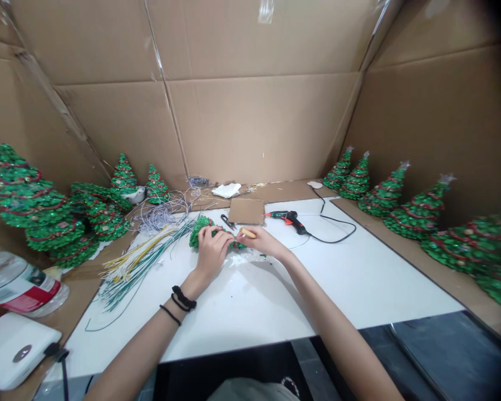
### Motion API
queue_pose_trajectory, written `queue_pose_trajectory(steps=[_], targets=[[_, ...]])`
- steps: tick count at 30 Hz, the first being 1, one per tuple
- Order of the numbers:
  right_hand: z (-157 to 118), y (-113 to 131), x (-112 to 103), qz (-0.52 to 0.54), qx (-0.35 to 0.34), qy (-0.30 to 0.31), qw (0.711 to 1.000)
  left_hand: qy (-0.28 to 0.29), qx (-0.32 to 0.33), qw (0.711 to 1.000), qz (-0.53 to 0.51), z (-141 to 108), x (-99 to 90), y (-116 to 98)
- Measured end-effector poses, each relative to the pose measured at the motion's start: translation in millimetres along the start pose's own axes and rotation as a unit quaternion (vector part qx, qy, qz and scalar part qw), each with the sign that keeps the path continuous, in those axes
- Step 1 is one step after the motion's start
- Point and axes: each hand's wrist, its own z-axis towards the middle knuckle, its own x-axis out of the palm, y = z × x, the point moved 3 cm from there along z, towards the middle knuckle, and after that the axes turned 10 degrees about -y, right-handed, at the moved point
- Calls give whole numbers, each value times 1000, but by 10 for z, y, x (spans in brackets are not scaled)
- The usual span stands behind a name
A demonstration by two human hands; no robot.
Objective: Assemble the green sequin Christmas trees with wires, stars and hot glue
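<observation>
Green tree (196, 231) in left grip (212, 249), wooden handle (247, 233) in right grip (262, 243), glue gun (291, 218) nearby

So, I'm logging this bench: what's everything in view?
Trees: at least ten, green, sides and centre
Wires: many, green, yellow, white, left
Glue gun: one, black-orange, right
Cord: one, black, right
Snips: one, black, centre
Card: one, brown, centre
Tissue: one, white, back
Bottle: one, clear, left
Box: one, white, left
Sheet: one, white, centre
Walls: three, brown, around
Handle: one, tan, centre
Wristbands: several, black, left wrist
Left hand: one, bare, on tree
Right hand: one, bare, holding handle
</observation>
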Motion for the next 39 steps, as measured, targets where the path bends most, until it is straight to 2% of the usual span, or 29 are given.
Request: queue_pose_trajectory(steps=[5, 8, 10, 13, 15, 17, 20, 23, 29, 39], targets=[[21, -74, 3, -53, -16, -39, 998, -2, 22, 1000, 7, 0, -10, -20], [21, -131, -46, -161, 7, -80, 984, -31, 9, 999, 32, 37, -83, 38], [11, -156, -79, -234, 35, -88, 968, -68, -29, 996, 58, 73, -174, 147], [-3, -172, -91, -262, 61, -71, 960, -135, -93, 984, 72, 115, -324, 391], [-4, -183, -81, -260, 66, -66, 961, -172, -133, 975, 40, 127, -391, 568], [2, -208, -65, -263, 70, -69, 960, -183, -197, 963, -13, 120, -411, 738], [16, -253, -37, -270, 74, -81, 956, -168, -294, 938, -78, 89, -383, 915], [20, -271, -17, -279, 81, -94, 952, -163, -325, 925, -112, 70, -361, 972], [3, -260, -15, -292, 98, -112, 945, -117, -318, 934, -114, 68, -357, 924], [-8, -247, 71, -301, 101, -129, 939, -35, -248, 968, 6, 26, -269, 820]])
